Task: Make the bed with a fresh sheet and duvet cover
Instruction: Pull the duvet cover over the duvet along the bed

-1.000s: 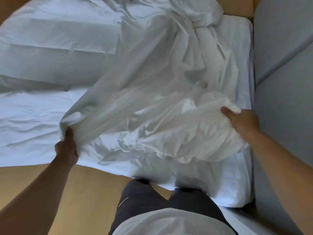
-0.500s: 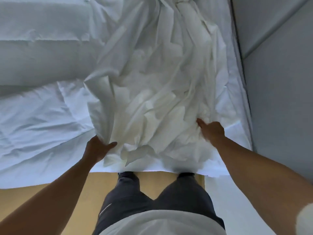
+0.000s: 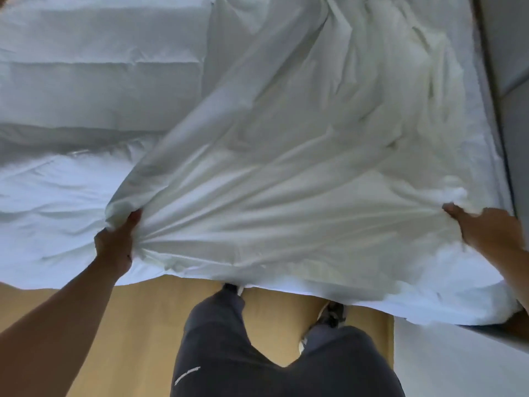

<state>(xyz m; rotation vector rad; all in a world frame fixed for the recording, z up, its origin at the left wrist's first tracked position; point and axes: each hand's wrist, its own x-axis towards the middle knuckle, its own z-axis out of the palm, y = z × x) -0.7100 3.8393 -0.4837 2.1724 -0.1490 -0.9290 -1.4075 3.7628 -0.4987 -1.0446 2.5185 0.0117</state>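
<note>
Looking down through the head camera, I count one bed [image 3: 43,224], dressed in white and filling most of the view, with its near edge running across just in front of the person's legs. On it lies one loose cloth [image 3: 286,167], white and heavily creased; whether it is the sheet or the duvet cover I cannot tell. It spreads from the far end of the bed to the near edge, covering the right half and stretched taut between the two hands, with folds fanning out from each grip. One padded duvet [image 3: 100,67] lies folded on the far left part of the bed, beside the cloth. One grey wall [image 3: 512,81] runs along the bed's right side, and a wooden floor [image 3: 128,325] shows below the near edge. Two legs in dark trousers [image 3: 229,353] stand at the bed. Of the two hands, the left hand [image 3: 114,245] has its fingers closed around a gathered bunch of the cloth at its left edge, and the right hand [image 3: 486,233] grips the cloth near the bed's right corner, thumb lying on top, the fingers mostly hidden in fabric. Two shoes peek from under the overhang: the left shoe [image 3: 230,287] and the right shoe [image 3: 329,313].
</note>
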